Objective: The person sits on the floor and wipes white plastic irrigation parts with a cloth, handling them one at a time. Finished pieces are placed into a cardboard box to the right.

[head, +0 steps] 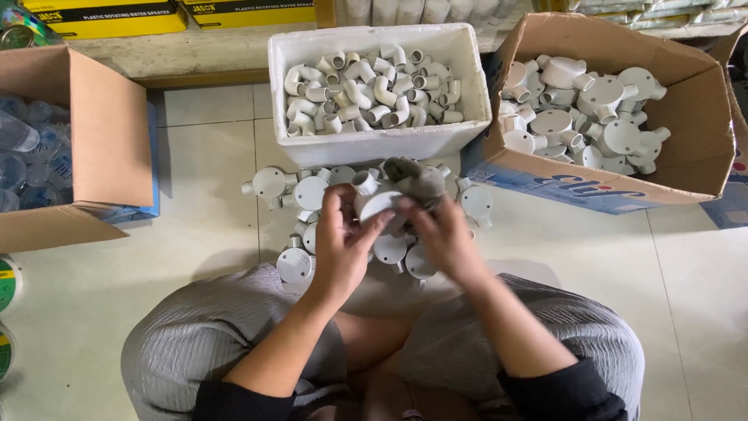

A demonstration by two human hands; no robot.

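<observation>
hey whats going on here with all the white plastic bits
A person sits on the tiled floor holding one round white junction box in both hands: the left hand grips it while the right hand holds a grey cloth against it. More such boxes lie in a pile in front. A foam box holds white elbows, and a cardboard carton holds more round boxes.

Head view: left hand [343,242] and right hand [440,234] together grip one round white junction box [376,204], a grey rag [417,178] bunched against it under the right fingers. Loose white boxes [304,195] lie on the tiled floor [202,226] just beyond. Behind: white foam crate [374,144] of pipe elbows [366,86], cardboard carton [701,148] of more boxes at right.
</observation>
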